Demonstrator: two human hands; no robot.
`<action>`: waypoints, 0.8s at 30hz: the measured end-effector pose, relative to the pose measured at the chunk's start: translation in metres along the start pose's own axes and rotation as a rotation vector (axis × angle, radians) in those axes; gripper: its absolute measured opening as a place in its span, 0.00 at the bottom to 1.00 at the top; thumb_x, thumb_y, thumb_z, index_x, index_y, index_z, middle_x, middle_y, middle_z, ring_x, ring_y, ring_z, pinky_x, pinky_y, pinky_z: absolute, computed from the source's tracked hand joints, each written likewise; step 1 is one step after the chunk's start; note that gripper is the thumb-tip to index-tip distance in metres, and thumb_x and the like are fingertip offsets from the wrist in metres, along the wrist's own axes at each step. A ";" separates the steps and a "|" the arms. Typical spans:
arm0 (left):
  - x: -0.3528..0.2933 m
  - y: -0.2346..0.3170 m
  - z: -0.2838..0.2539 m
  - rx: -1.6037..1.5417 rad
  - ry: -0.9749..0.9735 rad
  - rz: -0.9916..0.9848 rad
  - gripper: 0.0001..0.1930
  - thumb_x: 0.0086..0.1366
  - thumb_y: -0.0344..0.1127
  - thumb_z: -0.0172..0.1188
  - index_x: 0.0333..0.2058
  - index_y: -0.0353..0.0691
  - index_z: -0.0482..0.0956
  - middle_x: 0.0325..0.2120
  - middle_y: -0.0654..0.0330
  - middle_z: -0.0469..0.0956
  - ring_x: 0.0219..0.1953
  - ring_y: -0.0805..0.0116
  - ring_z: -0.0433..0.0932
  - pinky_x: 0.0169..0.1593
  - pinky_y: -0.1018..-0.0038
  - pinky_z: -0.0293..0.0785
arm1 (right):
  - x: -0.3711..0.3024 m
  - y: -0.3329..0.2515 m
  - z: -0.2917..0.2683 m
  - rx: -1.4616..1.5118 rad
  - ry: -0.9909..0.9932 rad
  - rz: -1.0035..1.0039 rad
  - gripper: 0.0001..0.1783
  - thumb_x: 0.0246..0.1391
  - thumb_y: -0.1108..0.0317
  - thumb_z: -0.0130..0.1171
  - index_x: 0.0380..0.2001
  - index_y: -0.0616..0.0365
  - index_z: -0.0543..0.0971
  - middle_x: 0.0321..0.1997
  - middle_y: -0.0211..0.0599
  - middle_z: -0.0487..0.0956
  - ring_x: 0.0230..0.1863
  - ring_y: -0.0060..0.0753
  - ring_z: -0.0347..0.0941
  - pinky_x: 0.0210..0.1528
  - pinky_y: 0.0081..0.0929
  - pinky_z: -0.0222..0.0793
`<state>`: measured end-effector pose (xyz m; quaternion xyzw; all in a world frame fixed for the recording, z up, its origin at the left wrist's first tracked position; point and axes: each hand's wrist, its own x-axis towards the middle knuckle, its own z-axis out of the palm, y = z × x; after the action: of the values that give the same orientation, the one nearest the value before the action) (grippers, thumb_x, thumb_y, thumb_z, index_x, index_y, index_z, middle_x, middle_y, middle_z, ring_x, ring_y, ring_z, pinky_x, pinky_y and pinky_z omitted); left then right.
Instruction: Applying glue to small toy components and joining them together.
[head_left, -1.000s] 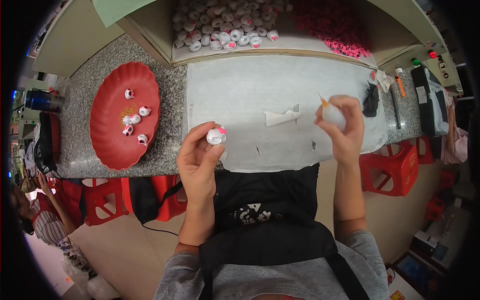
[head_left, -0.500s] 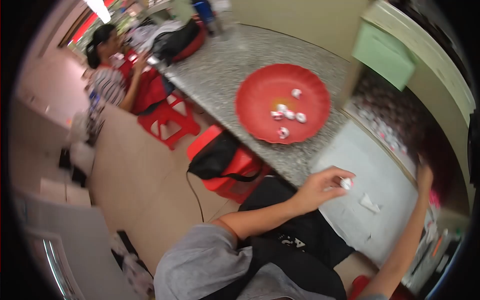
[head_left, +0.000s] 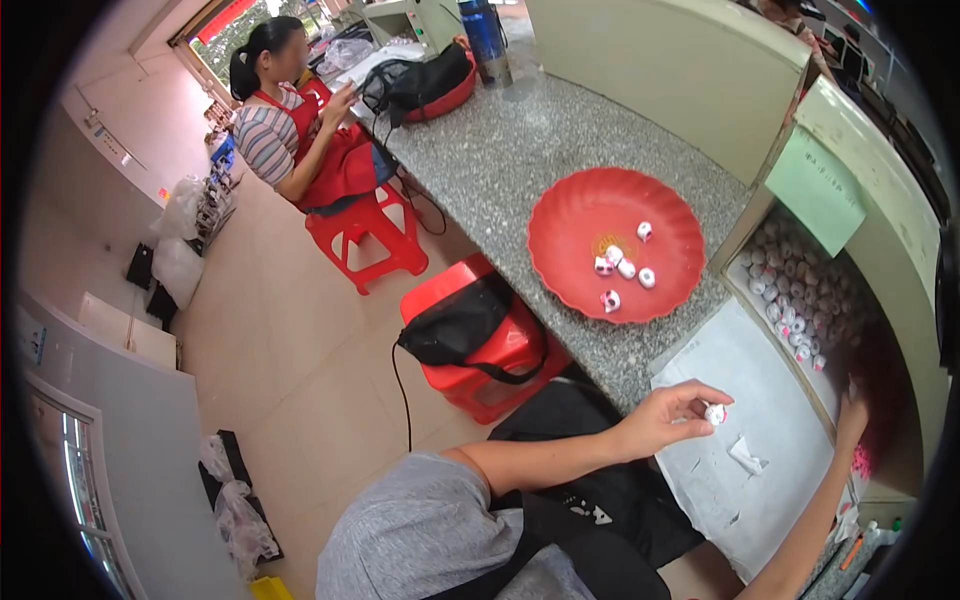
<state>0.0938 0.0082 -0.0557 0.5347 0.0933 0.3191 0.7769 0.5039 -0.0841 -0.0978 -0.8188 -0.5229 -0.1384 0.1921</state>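
Note:
My left hand (head_left: 672,420) pinches a small white ball-shaped piece (head_left: 715,414) with pink marks between thumb and fingers, above a white paper sheet (head_left: 700,470). Under it, a crumpled white scrap (head_left: 746,456) lies on the sheet. My right hand (head_left: 853,412) reaches into the dark shelf compartment at the right, close to a heap of small bright pink pieces (head_left: 862,461); its fingertips are dim and I cannot make out what they touch. Farther in, many similar white pieces (head_left: 800,280) are piled. A red scalloped plate (head_left: 570,215) holds several white pieces (head_left: 626,268).
A speckled stone counter (head_left: 450,150) runs away to the far left, where a person (head_left: 300,130) in a red apron sits. Red stools (head_left: 375,240) stand beside it, one with a black bag (head_left: 460,325). A blue flask (head_left: 484,40) and pens (head_left: 852,552) are also there.
My view has shifted, so everything sits lower and farther right. The left hand still pinches the white piece over the sheet, and the right hand is still in the compartment.

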 end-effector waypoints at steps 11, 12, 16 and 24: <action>-0.001 0.003 0.007 -0.158 -0.008 -0.128 0.18 0.52 0.29 0.53 0.44 0.36 0.65 0.35 0.66 0.67 0.33 0.82 0.64 0.40 0.82 0.61 | -0.067 -0.142 -0.067 0.757 0.043 0.365 0.03 0.47 0.71 0.46 0.25 0.60 0.68 0.22 0.29 0.66 0.18 0.15 0.56 0.21 0.11 0.52; 0.001 0.002 0.007 -0.189 -0.027 -0.148 0.19 0.52 0.29 0.53 0.44 0.36 0.64 0.35 0.66 0.67 0.34 0.81 0.64 0.41 0.82 0.61 | -0.079 -0.160 -0.067 0.856 0.048 0.385 0.02 0.47 0.72 0.47 0.24 0.59 0.67 0.21 0.29 0.66 0.17 0.13 0.54 0.19 0.10 0.49; 0.002 -0.007 0.016 -0.302 -0.078 -0.154 0.19 0.52 0.29 0.54 0.44 0.36 0.64 0.37 0.65 0.67 0.39 0.79 0.65 0.44 0.81 0.60 | -0.112 -0.215 -0.074 1.064 -0.037 0.398 0.03 0.45 0.73 0.48 0.23 0.58 0.66 0.21 0.29 0.66 0.16 0.12 0.54 0.17 0.09 0.49; -0.012 -0.015 0.030 -0.404 -0.142 -0.225 0.20 0.51 0.30 0.54 0.44 0.35 0.63 0.40 0.61 0.66 0.45 0.73 0.64 0.48 0.76 0.59 | -0.132 -0.254 -0.057 1.501 -0.046 0.652 0.05 0.42 0.76 0.51 0.22 0.60 0.66 0.19 0.30 0.66 0.16 0.15 0.57 0.18 0.10 0.51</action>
<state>0.1049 -0.0256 -0.0588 0.3759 0.0318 0.2043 0.9033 0.2169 -0.1201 -0.0608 -0.5857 -0.2156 0.3281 0.7091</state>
